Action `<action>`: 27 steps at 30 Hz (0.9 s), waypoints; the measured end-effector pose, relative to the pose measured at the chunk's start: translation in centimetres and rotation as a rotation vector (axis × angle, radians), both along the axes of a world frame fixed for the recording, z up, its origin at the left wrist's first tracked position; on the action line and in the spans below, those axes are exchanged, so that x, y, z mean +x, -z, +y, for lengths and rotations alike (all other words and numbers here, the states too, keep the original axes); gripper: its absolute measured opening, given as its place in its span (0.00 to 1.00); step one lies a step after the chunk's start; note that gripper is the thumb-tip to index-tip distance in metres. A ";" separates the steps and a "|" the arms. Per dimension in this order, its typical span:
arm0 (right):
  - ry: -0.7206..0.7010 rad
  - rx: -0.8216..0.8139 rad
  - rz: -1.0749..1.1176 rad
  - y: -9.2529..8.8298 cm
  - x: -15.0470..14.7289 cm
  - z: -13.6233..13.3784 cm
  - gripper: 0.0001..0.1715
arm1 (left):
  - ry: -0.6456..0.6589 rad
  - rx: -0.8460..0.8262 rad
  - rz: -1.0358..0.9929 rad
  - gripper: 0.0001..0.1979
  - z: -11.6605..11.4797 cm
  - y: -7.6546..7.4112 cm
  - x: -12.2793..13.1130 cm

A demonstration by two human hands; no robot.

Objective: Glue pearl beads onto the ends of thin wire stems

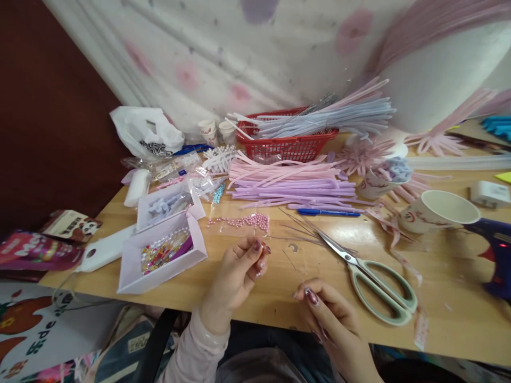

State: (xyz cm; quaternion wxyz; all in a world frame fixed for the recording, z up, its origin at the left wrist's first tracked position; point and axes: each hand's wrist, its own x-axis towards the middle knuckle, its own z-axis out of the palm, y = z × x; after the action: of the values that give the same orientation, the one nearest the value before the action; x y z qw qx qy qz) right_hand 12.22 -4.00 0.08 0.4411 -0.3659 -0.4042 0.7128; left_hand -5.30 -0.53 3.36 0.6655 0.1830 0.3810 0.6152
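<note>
My left hand (239,271) hovers over the wooden table (279,287), its fingertips pinched together just below a scatter of pink beads (243,221). What it pinches is too small to make out. My right hand (327,308) sits at the table's front edge, thumb and forefinger also pinched, possibly on a thin thread that I cannot see clearly. Pale green scissors (375,282) lie shut just right of my right hand.
Pink and purple pipe cleaners (287,183) lie heaped in the middle, with a red basket (287,143) behind. Open white boxes of beads (163,250) sit at left. Paper cups (439,210), a blue pen (327,212) and a glue gun (495,250) are at right.
</note>
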 end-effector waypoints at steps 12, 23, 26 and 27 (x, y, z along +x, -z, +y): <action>0.012 -0.023 -0.070 -1.7 -1.2 -1.4 0.22 | 0.018 -0.071 -0.246 0.13 -0.2 0.3 0.5; 0.004 -0.081 -0.015 -1.9 -1.1 -1.7 0.21 | -0.016 -0.094 -0.284 0.13 -0.2 0.2 0.4; -0.021 -0.070 -0.012 -1.9 -1.1 -1.9 0.20 | -0.008 -0.104 -0.317 0.14 -0.4 0.0 0.5; -0.022 -0.063 -0.013 -1.9 -1.1 -1.9 0.20 | -0.005 -0.111 -0.326 0.15 -0.4 -0.1 0.6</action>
State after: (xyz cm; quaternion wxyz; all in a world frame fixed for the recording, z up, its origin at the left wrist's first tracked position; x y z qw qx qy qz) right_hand 11.12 -5.94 2.02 0.4187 -0.3800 -0.3885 0.7276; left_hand -4.70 -0.96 3.42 0.7261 0.0430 0.3017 0.6163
